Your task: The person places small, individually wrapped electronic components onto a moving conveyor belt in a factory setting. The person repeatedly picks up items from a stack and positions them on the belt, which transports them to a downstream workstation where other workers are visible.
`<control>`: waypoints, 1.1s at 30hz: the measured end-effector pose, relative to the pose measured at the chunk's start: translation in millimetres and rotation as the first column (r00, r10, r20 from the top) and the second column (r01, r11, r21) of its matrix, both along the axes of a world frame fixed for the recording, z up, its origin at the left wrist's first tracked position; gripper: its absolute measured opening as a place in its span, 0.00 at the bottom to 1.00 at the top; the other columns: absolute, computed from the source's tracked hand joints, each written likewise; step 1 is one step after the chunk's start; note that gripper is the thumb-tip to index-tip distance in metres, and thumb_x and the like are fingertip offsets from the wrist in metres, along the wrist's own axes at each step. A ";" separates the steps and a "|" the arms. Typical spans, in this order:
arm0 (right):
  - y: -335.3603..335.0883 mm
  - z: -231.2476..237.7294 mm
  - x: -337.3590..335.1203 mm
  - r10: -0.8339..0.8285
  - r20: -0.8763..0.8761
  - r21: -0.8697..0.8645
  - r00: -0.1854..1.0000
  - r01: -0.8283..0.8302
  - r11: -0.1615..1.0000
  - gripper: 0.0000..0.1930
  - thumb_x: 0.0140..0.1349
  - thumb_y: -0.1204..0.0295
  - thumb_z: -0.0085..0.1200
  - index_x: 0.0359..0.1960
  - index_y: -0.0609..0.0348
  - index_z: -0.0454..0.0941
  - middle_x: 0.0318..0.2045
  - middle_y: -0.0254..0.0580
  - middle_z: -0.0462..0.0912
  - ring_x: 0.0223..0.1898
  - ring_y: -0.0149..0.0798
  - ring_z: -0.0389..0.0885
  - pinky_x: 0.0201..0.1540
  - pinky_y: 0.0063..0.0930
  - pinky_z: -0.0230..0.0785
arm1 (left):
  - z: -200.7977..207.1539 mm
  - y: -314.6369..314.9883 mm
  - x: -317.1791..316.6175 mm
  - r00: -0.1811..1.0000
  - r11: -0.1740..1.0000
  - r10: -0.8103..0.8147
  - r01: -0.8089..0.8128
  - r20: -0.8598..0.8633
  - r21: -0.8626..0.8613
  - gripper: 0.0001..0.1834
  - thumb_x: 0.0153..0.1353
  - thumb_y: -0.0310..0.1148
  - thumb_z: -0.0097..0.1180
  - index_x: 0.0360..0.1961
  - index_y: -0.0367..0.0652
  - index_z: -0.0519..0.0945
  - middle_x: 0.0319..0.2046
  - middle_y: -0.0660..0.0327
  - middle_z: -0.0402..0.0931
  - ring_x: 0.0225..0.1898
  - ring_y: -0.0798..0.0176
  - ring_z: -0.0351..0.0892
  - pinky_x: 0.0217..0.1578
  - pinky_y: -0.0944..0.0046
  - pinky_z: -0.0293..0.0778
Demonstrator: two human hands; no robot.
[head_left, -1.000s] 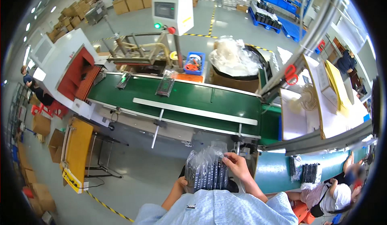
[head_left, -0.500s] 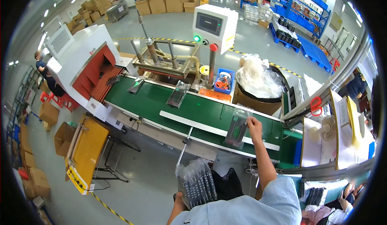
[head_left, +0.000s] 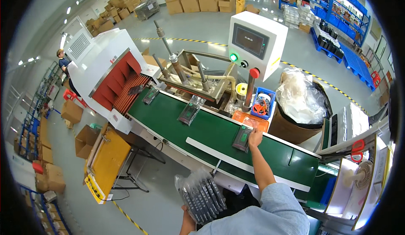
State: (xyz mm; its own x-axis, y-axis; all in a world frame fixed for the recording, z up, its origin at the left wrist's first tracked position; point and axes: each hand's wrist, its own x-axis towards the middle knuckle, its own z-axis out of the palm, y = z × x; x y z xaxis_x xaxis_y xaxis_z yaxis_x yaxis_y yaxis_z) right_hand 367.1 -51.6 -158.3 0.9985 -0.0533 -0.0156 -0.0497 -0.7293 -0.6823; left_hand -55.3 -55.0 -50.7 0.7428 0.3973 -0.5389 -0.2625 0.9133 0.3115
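Note:
My right hand [head_left: 255, 138] is closed on the upper corner of a flat black package in a clear bag [head_left: 242, 137], at the green conveyor belt [head_left: 213, 127]. Against my body at the lower middle, my left hand [head_left: 187, 218] grips the side of a stack of similar bagged packages [head_left: 201, 198]; its fingers are partly hidden behind the stack. Farther left on the belt lie another bagged package [head_left: 189, 113] and a smaller-looking one [head_left: 150, 96]. A further package [head_left: 136, 89] rests on the rollers at the machine's red curtain [head_left: 120, 81].
A white rail [head_left: 236, 160] runs along the belt's near side. Behind the belt stand a control box [head_left: 257, 41], an orange tray [head_left: 247, 119], a blue bin [head_left: 265, 104] and a container of clear plastic film [head_left: 299, 98]. A yellow table [head_left: 107, 159] stands at the left.
My right hand has carried the bagged package leftward and farther across the belt, past the white rail. The view has shifted. My left hand still holds the stack.

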 end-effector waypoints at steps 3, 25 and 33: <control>14.9 8.7 -4.2 -0.017 -0.018 0.017 1.000 0.017 1.000 0.13 0.58 0.64 0.46 0.29 0.62 0.76 0.32 0.54 0.72 0.34 0.56 0.74 0.38 0.46 0.66 | 1.6 11.5 20.1 1.000 1.000 0.011 -0.011 0.004 0.015 0.43 0.42 0.46 0.59 0.59 0.43 0.56 0.51 0.54 0.66 0.49 0.54 0.68 0.48 0.54 0.68; -44.6 225.0 -111.4 0.854 0.018 0.526 0.520 -0.731 0.434 0.16 0.54 0.63 0.56 0.35 0.67 0.77 0.26 0.44 0.80 0.27 0.32 0.77 0.32 0.25 0.70 | 10.9 64.0 87.1 0.988 0.990 -0.124 0.117 0.089 0.082 0.42 0.42 0.48 0.59 0.57 0.41 0.59 0.49 0.53 0.68 0.48 0.53 0.70 0.47 0.53 0.69; -67.8 205.7 -111.0 0.709 0.051 0.528 0.704 -0.621 0.579 0.12 0.57 0.69 0.53 0.33 0.68 0.76 0.26 0.41 0.78 0.27 0.28 0.75 0.31 0.21 0.67 | 7.4 74.8 104.6 0.978 0.983 -0.172 0.163 0.121 0.084 0.41 0.41 0.48 0.58 0.56 0.41 0.60 0.49 0.53 0.68 0.47 0.53 0.71 0.47 0.53 0.70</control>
